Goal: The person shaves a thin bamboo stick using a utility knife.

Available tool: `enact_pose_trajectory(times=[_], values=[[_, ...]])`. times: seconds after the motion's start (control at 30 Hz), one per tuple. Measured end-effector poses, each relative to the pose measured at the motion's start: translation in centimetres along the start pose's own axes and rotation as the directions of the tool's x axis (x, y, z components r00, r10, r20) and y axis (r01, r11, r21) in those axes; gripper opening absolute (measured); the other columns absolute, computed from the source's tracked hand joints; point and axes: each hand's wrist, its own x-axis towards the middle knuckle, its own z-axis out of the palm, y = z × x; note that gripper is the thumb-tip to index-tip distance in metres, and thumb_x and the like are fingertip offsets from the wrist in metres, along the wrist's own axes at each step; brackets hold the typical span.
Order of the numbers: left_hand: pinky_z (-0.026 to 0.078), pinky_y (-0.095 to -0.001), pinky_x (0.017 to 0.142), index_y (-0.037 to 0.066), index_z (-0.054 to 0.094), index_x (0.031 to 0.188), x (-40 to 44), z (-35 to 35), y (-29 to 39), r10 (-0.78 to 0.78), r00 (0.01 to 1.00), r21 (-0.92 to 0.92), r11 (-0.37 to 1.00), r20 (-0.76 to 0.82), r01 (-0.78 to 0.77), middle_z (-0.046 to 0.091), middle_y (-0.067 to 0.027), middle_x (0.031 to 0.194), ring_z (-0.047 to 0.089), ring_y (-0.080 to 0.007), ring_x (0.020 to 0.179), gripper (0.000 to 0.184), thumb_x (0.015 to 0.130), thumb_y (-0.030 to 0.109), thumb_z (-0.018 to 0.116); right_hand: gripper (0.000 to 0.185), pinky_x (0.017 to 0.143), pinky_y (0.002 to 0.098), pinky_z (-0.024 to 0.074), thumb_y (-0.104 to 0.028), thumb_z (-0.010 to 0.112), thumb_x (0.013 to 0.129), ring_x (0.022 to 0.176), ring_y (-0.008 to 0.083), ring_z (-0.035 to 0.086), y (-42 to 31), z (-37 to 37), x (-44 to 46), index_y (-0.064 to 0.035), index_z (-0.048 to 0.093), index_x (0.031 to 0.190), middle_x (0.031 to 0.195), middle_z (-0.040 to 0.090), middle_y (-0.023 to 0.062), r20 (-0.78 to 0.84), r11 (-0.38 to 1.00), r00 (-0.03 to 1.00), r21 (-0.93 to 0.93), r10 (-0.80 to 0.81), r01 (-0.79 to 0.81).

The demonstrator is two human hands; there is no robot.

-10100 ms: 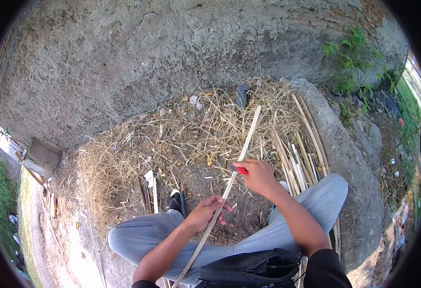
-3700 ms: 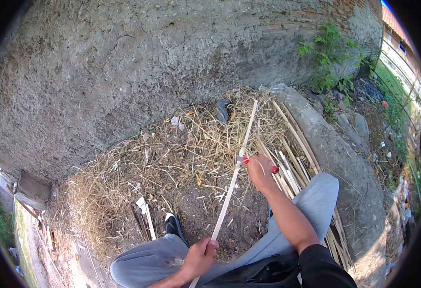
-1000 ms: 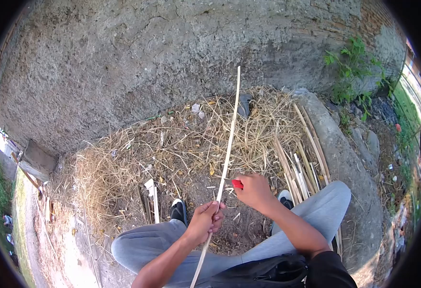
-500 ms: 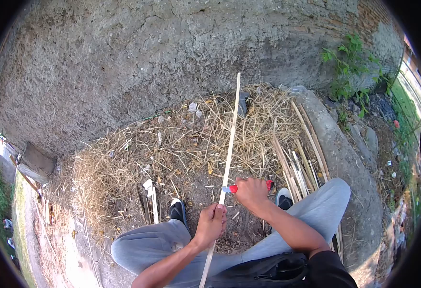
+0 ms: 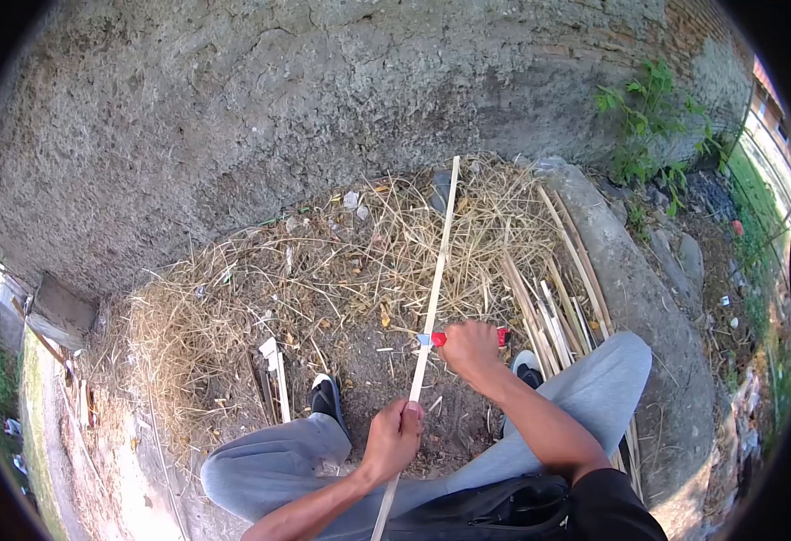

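Note:
My left hand (image 5: 393,435) is closed around a long pale strip of bamboo or wood (image 5: 441,270), which runs from near my lap up toward the wall. My right hand (image 5: 472,350) grips a red-handled knife (image 5: 439,339), its fingers wrapped over most of the handle. The short blade lies against the strip a little beyond my left hand. How deep the edge bites cannot be seen. The strip's near end passes between my legs and out of the bottom of the view.
Several split strips (image 5: 553,329) lean by my right foot, and a few more (image 5: 280,388) lie beside my left foot. Thin shavings and straw (image 5: 490,243) cover the ground. A rough wall (image 5: 323,117) rises ahead, with a concrete ledge (image 5: 643,334) at right.
My left hand and the strip have shifted toward my body. My right hand with the knife sits slightly farther out, so the gap between the hands has widened. The view has tilted slightly.

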Motion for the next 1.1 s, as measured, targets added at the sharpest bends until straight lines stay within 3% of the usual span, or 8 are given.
enact_pose_trajectory(times=[0.27,0.33,0.5,0.6,0.67,0.73,0.9,1.1], values=[[0.029,-0.0257,0.041,0.001,0.052,0.096,-1.9,0.2,-1.3,0.041,0.996,0.097,0.994,0.078,-0.048,0.039,0.0031,0.062,0.037,-0.0052,0.049,0.026,0.108,0.022,0.043,0.016,0.06,0.0505,0.0548,-0.014,0.062,0.08,0.066,0.0397,0.07,4.2,-0.9,2.5,-0.0035,0.073,0.073,0.07,0.068,0.0221,-0.191,0.994,0.977,-0.039,0.091,-0.1],[0.028,-0.0248,0.041,0.002,0.052,0.097,-1.3,0.0,0.6,-0.172,0.98,-0.078,0.981,0.1,0.18,0.04,0.0023,0.064,0.036,-0.0048,0.049,0.026,0.108,0.023,0.042,0.015,0.063,0.0508,0.0551,-0.012,0.063,0.081,0.068,0.0401,0.07,3.9,-1.4,2.6,-0.0029,0.073,0.075,0.071,0.068,0.0229,-0.253,0.99,0.957,0.039,0.141,-0.135],[0.028,-0.0238,0.04,0.005,0.051,0.097,0.3,-2.2,1.6,-0.249,0.962,-0.296,0.916,0.11,0.271,0.037,0.0028,0.065,0.033,-0.0055,0.047,0.026,0.109,0.025,0.041,0.024,0.065,0.0485,0.0555,-0.022,0.067,0.086,0.07,0.0406,0.07,1.8,-3.4,2.3,-0.0006,0.072,0.077,0.07,0.067,0.0246,-0.233,0.959,0.942,0.206,0.243,-0.196],[0.027,-0.0234,0.039,0.006,0.052,0.097,0.8,-3.1,2.6,-0.298,0.938,-0.427,0.835,0.179,0.347,0.033,0.0037,0.064,0.032,-0.0064,0.045,0.026,0.108,0.026,0.04,0.034,0.06,0.0426,0.0522,-0.031,0.071,0.088,0.06,0.0314,0.068,2.5,-2.4,2.8,-0.0003,0.071,0.074,0.064,0.067,0.0165,0.011,0.87,0.951,0.401,0.309,-0.287],[0.027,-0.0232,0.039,0.006,0.053,0.097,0.9,-3.5,2.9,-0.282,0.935,-0.47,0.809,0.217,0.353,0.033,0.004,0.063,0.032,-0.0062,0.045,0.025,0.108,0.025,0.04,0.037,0.055,0.036,0.0459,-0.035,0.073,0.088,0.054,0.0189,0.059,2.9,-1.1,3.1,-0.0011,0.07,0.073,0.06,0.063,0.0054,0.355,0.477,0.915,0.782,0.191,-0.402],[0.027,-0.0232,0.039,0.005,0.053,0.098,1.1,-3.5,2.9,-0.27,0.942,-0.444,0.832,0.2,0.333,0.033,0.0041,0.062,0.032,-0.0061,0.045,0.026,0.108,0.025,0.04,0.039,0.053,0.0317,0.0405,-0.037,0.075,0.088,0.052,0.0117,0.049,2.2,-2.2,2.6,-0.0017,0.068,0.073,0.057,0.056,-0.0011,0.349,0.49,0.918,0.776,0.19,-0.397],[0.027,-0.022,0.038,0.005,0.053,0.1,1.3,-3.4,2.9,-0.229,0.959,-0.367,0.888,0.167,0.276,0.034,0.0051,0.062,0.033,-0.0047,0.045,0.027,0.108,0.028,0.041,0.05,0.062,0.0337,0.0467,-0.032,0.073,0.09,0.065,0.016,0.057,2.1,-2.8,2.1,0.0046,0.052,0.117,0.077,0.061,0.007,0.105,0.692,0.966,0.679,0.238,-0.244],[0.027,-0.0223,0.037,0.003,0.055,0.098,1.4,-3.6,3.1,-0.204,0.97,-0.343,0.909,0.13,0.237,0.034,0.0051,0.06,0.033,-0.0048,0.044,0.03,0.108,0.028,0.042,0.051,0.074,0.0317,0.0486,-0.025,0.063,0.097,0.083,0.0167,0.059,2.6,-3.6,1.7,0.0041,0.036,0.127,0.097,0.057,0.0117,0.209,0.689,0.97,0.684,0.128,-0.238]])
